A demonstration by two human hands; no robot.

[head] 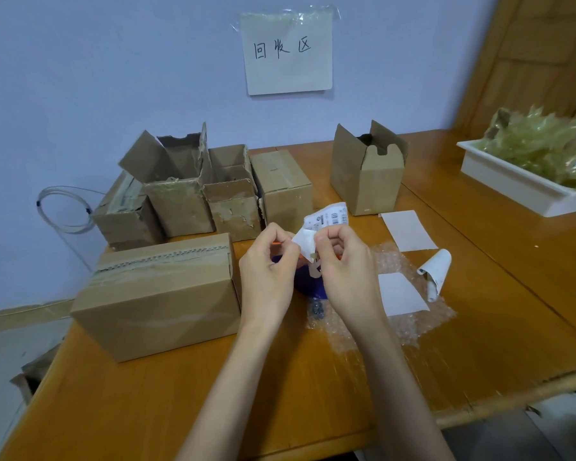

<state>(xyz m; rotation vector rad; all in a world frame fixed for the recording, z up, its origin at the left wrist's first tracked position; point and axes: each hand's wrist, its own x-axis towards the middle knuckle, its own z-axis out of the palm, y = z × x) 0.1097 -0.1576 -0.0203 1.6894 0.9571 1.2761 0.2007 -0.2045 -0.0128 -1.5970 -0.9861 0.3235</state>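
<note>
Above the clear bubble wrap (423, 324), mid-table, we hold the crumpled white printed paper label (328, 217); the left hand (267, 274) and the right hand (346, 274) each pinch its near edge with curled fingers. We peel slowly, pulling evenly, to avoid tearing.

A white paper label (326, 220) is held in the air, pinched at its lower part between the left hand (268, 261) and the right hand (343, 261). It is crumpled and bent over. Black barcodes and small print are shown on the upper part, which is tilted up and to the right. The lower flap is seen blank, and brownish scraps are stuck near its bottom tip.
</note>
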